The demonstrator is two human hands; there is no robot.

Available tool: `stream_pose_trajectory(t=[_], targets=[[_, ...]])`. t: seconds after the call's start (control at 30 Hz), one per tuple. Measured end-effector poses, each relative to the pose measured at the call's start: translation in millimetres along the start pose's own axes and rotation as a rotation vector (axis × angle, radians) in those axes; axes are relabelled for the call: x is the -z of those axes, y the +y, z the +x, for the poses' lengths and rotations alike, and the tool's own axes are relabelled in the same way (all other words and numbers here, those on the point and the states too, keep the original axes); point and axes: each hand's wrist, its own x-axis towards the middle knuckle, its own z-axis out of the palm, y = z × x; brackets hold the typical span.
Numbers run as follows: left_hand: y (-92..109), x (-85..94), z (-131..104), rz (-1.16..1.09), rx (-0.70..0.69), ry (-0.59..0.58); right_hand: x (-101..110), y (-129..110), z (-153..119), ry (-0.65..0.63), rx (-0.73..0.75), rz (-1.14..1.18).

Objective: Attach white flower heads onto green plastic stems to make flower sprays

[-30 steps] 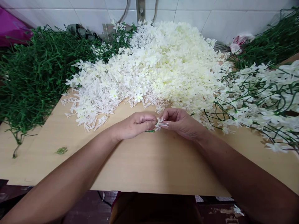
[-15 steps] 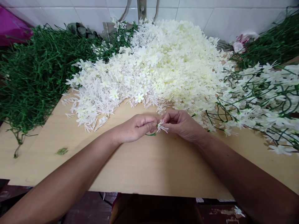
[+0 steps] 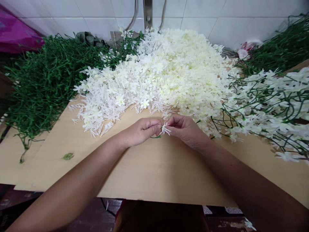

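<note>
My left hand (image 3: 147, 129) is closed around a green plastic stem (image 3: 155, 137), most of it hidden in the fist with one end poking out below. At the stem's tip, between both hands, is a small white artificial flower (image 3: 165, 129). My right hand (image 3: 183, 129) pinches this flower between thumb and forefinger. Just beyond the hands rises a big heap of loose white and cream flower heads (image 3: 188, 74). Thin white stamen pieces (image 3: 108, 100) lie mixed in at its left side.
Bare green stems (image 3: 45, 80) are piled at the left, with more stems (image 3: 272, 48) at the far right. Finished flower sprays (image 3: 270, 106) lie on the right. A tan board (image 3: 145, 174) covers the table; a small green scrap (image 3: 68, 156) rests on it. A tiled wall stands behind.
The view has tilted and shifted slightly. Both hands keep nearly the same place, and the white petals between them have turned a little and moved closer to the right fingertips.
</note>
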Motion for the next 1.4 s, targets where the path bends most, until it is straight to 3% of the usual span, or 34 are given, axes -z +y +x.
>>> stream_pose_trajectory(t=[0.13, 0.33, 0.47, 0.6, 0.67, 0.83, 0.9, 1.0, 1.13, 1.27, 1.4], targets=[[3, 5.1, -3, 0.087, -0.042, 0.045, 2, 0, -1, -0.018, -0.006, 0.076], [7, 16.7, -11, 0.500, -0.307, 0.266, 8, -1, -1, 0.064, -0.037, 0.257], [8, 16.2, -10, 0.507, -0.326, 0.278, 9, -6, -4, 0.026, -0.101, 0.214], [6, 16.4, -11, 0.248, -0.139, 0.256, 21, -23, -13, -0.217, -0.149, -0.115], [5, 16.2, -12, 0.077, -0.024, 0.202, 29, -32, -17, -0.253, -0.086, -0.352], [0, 7.3, -10, -0.172, 0.103, -0.076, 30, -43, -4, 0.072, 0.165, -0.880], [-3, 2.7, -9, -0.163, 0.119, -0.147, 17, -42, 10, 0.061, 0.249, -0.977], [-5, -0.3, -7, -0.061, 0.123, -0.152, -6, -36, 33, -0.018, 0.375, -1.238], [-4, 2.9, -9, 0.159, 0.076, -0.107, -19, -26, 53, 0.008, 0.375, -1.489], [-6, 7.6, -11, 0.244, 0.014, -0.113, -9, -25, 53, 0.106, 0.470, -1.393], [-6, 10.5, -11, 0.258, -0.013, -0.132, 8, -33, 47, 0.240, 0.503, -1.008]])
